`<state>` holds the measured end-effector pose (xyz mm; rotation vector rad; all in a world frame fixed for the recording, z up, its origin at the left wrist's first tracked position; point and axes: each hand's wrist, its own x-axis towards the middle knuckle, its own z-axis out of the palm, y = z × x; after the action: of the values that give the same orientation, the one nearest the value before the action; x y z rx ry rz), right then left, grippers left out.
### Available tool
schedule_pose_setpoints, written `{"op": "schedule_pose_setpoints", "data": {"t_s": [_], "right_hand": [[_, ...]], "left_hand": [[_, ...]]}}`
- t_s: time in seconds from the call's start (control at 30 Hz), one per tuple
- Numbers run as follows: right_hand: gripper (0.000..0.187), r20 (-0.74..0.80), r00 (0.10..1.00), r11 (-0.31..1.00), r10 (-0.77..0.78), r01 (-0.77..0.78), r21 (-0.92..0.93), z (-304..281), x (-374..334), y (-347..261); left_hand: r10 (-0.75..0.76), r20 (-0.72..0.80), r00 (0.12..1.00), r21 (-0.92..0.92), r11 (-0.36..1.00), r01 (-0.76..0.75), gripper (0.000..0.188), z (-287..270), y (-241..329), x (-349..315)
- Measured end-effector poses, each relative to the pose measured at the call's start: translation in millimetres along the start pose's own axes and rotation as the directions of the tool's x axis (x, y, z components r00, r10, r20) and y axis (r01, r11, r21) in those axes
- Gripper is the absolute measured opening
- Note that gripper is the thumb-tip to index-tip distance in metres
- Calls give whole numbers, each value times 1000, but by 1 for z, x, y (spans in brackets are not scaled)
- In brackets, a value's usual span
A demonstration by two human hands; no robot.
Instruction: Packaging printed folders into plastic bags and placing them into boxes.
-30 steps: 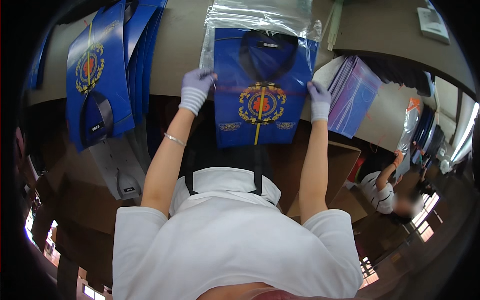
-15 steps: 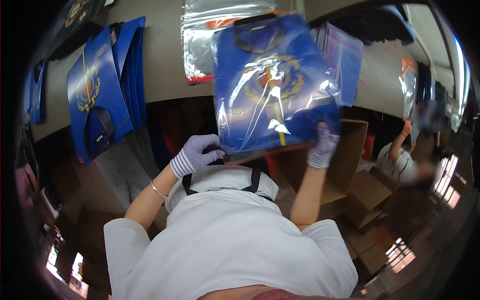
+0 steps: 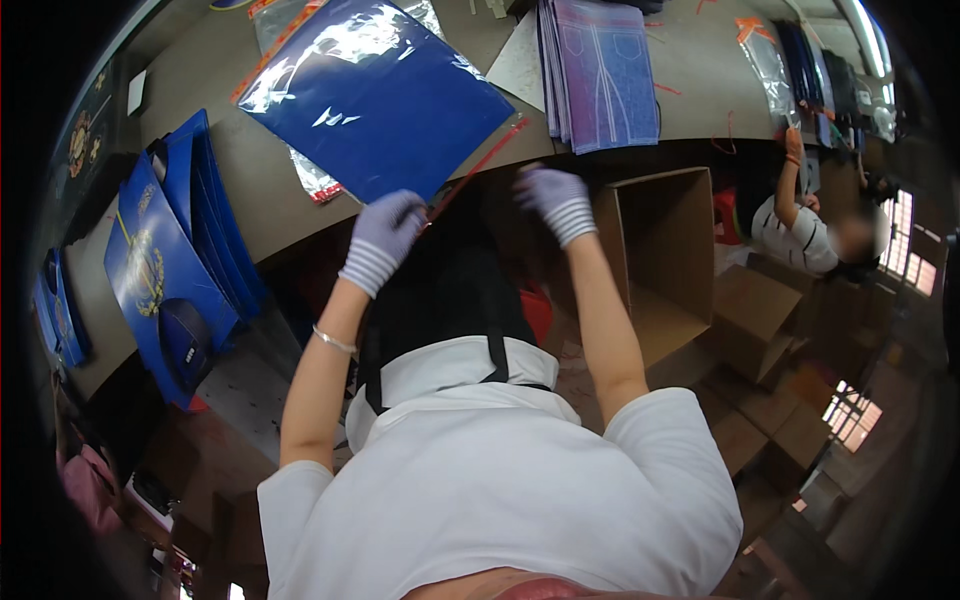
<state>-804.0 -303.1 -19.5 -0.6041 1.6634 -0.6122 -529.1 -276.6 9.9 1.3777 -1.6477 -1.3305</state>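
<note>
A flat blue bag [image 3: 375,100] in a glossy clear plastic sleeve lies tilted on the table, its plain side up. A red strip [image 3: 485,160] runs along the sleeve's near right edge. My left hand [image 3: 388,225], in a striped pale purple glove, is closed at the sleeve's near corner, by the lower end of the red strip. My right hand [image 3: 558,198], gloved alike, is raised right of the strip, apart from the bag. Its fingers are curled together; what they hold, if anything, is too small to make out.
Blue bags [image 3: 170,250] stand in a row at the left table edge. A stack of denim-print bags [image 3: 605,75] lies right of the sleeve. Below the table edge is an open cardboard box [image 3: 660,250]. Another person [image 3: 800,225] works at far right.
The sleeved blue bag has gone from upright before me, printed side showing, to tilted on the table, plain side up. My right hand has let go of its lower right corner.
</note>
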Motion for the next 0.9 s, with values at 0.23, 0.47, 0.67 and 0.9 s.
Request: {"op": "schedule_pose_setpoints", "data": {"t_s": [0.23,0.47,0.67,0.9], "right_hand": [[69,-230,933,960,278,-267,80,-107,70,-25],[23,-469,837,884,-281,416,212,-152,-29,63],[16,-430,794,896,-429,313,-316,-41,-154,81],[22,44,968,966,-245,248,-73,17,-146,42]], "left_hand": [[2,-14,1000,792,610,10,27,33,-37,77],[-126,-191,973,42,990,137,13,17,-90,76],[-116,-248,962,-19,993,115,13,14,-18,91],[28,-228,973,74,997,-11,12,2,5,73]]}}
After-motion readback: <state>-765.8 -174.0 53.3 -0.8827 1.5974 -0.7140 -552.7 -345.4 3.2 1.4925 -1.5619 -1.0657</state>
